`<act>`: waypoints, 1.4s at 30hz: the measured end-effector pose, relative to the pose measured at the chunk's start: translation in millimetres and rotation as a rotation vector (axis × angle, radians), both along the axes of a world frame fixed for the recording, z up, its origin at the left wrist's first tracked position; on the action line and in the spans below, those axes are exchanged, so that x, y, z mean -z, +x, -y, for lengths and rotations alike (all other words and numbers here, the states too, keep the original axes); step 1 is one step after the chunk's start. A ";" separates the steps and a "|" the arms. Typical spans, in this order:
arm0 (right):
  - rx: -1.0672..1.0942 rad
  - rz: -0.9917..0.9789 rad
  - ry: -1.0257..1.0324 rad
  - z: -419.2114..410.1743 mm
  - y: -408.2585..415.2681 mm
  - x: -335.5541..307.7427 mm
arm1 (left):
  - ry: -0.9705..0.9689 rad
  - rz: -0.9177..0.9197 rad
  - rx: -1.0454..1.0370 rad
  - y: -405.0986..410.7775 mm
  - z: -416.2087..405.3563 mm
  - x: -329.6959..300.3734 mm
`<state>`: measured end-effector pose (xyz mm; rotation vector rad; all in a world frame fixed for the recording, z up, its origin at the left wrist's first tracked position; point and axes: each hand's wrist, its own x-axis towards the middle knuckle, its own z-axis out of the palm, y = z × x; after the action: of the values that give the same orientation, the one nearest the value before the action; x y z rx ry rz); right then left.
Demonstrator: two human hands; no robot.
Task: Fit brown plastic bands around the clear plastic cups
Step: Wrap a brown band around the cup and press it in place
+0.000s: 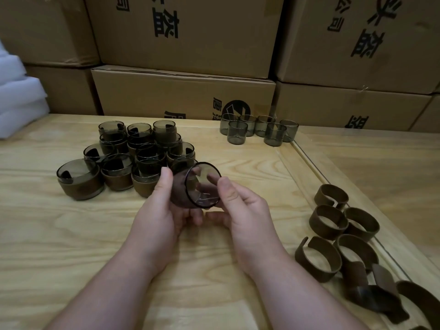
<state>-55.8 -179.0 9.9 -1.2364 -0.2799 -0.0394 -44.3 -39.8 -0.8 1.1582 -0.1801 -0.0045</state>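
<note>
I hold one clear smoky cup [202, 186] tipped on its side above the table, its round mouth facing me. A brown band [177, 189] sits around its body on the left. My left hand [162, 210] grips the banded side, thumb up along it. My right hand [238, 206] pinches the cup's right rim with thumb and fingers. Loose brown bands [329, 221] lie in a heap at the right. Bare clear cups [259, 129] stand at the back.
Several banded cups [119, 160] are stacked in a cluster at the left on the wooden table [71, 234]. Cardboard boxes [183, 91] wall off the back. White foam [16, 96] sits at the far left. A raised ridge [309, 163] runs along the table's right side.
</note>
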 end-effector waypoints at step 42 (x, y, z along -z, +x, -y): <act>0.457 0.040 -1.346 31.4 -46.9 -32.5 | 0.609 0.192 -0.105 -4.8 5.9 11.3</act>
<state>-102.8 -210.4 42.4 -2.6235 -0.0116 -0.3072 -49.1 -45.7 -12.0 1.7758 -0.3001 0.1543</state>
